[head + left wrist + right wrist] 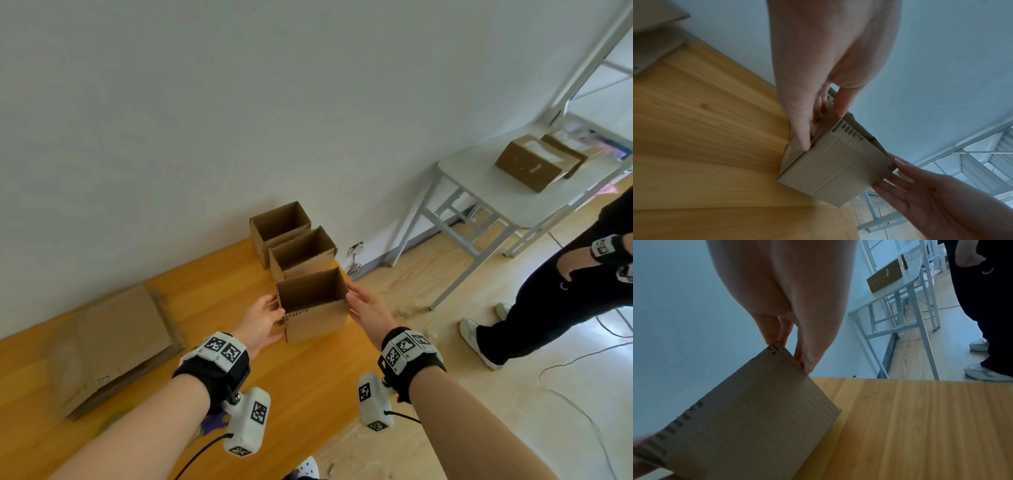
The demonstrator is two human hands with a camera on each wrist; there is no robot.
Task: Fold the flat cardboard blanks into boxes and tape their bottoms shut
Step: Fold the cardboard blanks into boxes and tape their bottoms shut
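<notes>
Gripping open box point(313, 306): left hand point(262, 320), right hand point(368, 310) pinching opposite sides.

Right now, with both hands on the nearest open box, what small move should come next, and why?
Probably let go. The box stands upright on the wooden table, in line behind two other boxes, with the left hand and right hand holding its sides. The flat blanks lie waiting at left.
</notes>
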